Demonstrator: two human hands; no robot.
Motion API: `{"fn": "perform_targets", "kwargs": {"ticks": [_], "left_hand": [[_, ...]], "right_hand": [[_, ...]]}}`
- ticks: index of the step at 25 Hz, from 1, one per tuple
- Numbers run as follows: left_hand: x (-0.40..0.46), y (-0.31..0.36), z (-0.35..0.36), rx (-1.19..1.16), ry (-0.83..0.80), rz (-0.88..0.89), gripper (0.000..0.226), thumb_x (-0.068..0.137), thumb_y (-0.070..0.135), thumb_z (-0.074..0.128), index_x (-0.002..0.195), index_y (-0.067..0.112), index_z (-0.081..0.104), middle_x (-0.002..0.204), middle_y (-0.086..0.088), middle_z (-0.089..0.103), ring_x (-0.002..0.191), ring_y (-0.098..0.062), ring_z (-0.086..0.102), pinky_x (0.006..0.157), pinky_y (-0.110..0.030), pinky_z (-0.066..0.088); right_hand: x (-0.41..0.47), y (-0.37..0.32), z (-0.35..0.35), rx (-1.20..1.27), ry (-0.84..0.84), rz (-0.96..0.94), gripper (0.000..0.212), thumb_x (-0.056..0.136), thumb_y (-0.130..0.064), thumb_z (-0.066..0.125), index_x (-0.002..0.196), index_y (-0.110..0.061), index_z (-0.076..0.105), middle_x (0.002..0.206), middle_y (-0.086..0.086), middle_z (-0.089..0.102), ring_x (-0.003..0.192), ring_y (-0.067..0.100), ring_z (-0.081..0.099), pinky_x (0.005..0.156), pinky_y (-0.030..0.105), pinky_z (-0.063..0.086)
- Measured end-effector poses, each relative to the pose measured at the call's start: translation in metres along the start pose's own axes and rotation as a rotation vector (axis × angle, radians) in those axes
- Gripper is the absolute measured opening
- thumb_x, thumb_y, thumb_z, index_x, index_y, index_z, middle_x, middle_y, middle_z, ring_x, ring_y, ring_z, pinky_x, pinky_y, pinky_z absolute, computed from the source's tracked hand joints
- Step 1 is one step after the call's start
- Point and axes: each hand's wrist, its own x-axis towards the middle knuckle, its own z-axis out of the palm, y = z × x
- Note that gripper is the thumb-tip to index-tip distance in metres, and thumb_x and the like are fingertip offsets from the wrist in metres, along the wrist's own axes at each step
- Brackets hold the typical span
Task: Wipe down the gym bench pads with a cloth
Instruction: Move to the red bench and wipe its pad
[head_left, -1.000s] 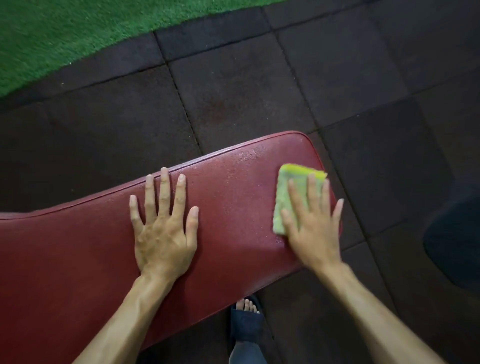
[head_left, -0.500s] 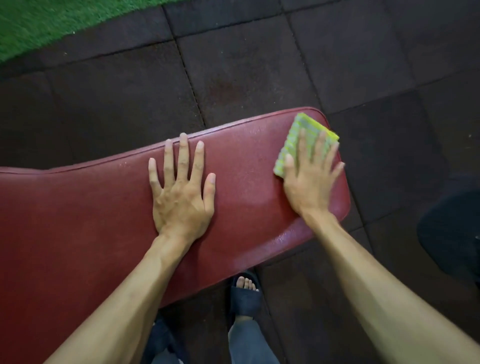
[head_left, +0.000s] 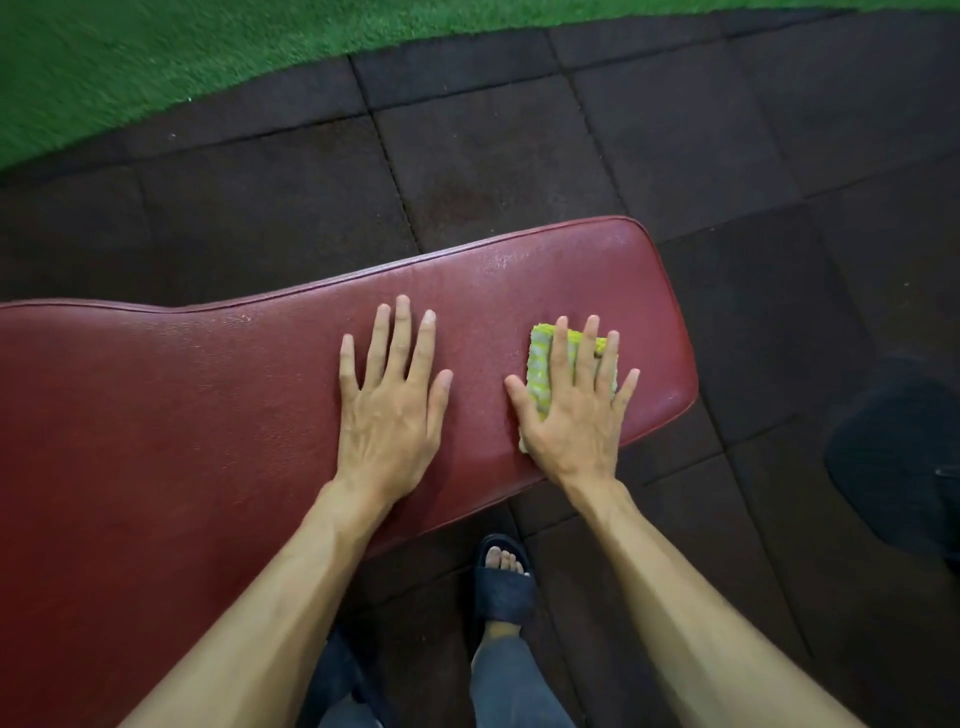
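A dark red padded bench pad runs from the left edge to a rounded end at the right. My left hand lies flat on it, fingers spread, holding nothing. My right hand presses flat on a folded yellow-green cloth near the pad's right end. The palm and fingers cover most of the cloth. The pad's surface beyond my hands looks slightly shiny.
Dark rubber floor tiles surround the bench. Green artificial turf fills the top left. My foot in a dark sandal stands under the bench's near edge. A dark rounded object sits at the right edge.
My right hand has slid the cloth back from the pad's far right corner toward the near side and a little left. My left hand has stayed flat on the pad.
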Motion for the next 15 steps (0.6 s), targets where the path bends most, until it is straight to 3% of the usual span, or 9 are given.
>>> {"fn": "perform_targets", "kwargs": {"ticks": [5, 10, 12, 15], "left_hand": [[-0.07, 0.0, -0.014, -0.039, -0.052, 0.04, 0.055, 0.105, 0.037, 0.022, 0.156, 0.017, 0.027, 0.166, -0.006, 0.016, 0.155, -0.019, 0.01, 0.124, -0.051, 0.011], [-0.115, 0.028, -0.055, -0.084, -0.149, 0.075, 0.055, 0.105, 0.038, 0.02, 0.156, 0.018, 0.026, 0.166, -0.005, 0.017, 0.155, -0.018, 0.01, 0.124, -0.048, 0.015], [-0.129, 0.046, -0.085, -0.073, -0.25, 0.118, 0.056, 0.105, 0.039, 0.017, 0.156, 0.018, 0.028, 0.165, -0.005, 0.019, 0.155, -0.019, 0.012, 0.123, -0.048, 0.02], [-0.143, 0.079, -0.127, -0.014, -0.417, 0.182, 0.061, 0.102, 0.042, 0.015, 0.153, 0.016, 0.036, 0.162, -0.009, 0.028, 0.152, -0.025, 0.024, 0.118, -0.049, 0.033]], "right_hand": [[-0.013, -0.001, 0.006, 0.069, 0.038, 0.069, 0.06, 0.104, -0.043, 0.016, 0.157, -0.018, 0.008, 0.166, 0.004, 0.005, 0.153, 0.029, -0.002, 0.122, 0.053, 0.011], [-0.06, 0.002, -0.015, 0.356, -0.079, 0.148, 0.057, 0.103, -0.019, 0.034, 0.157, -0.018, 0.014, 0.166, -0.001, 0.011, 0.153, 0.019, -0.003, 0.124, 0.047, 0.015], [-0.102, 0.005, -0.049, 0.52, -0.117, 0.237, 0.057, 0.103, -0.019, 0.03, 0.157, -0.021, 0.013, 0.165, -0.006, 0.01, 0.153, 0.012, -0.004, 0.124, 0.043, 0.017], [-0.172, 0.006, -0.111, 0.823, -0.157, 0.458, 0.052, 0.106, -0.031, 0.028, 0.156, -0.018, 0.021, 0.163, -0.004, 0.021, 0.152, 0.01, 0.007, 0.124, 0.032, 0.015]]}}
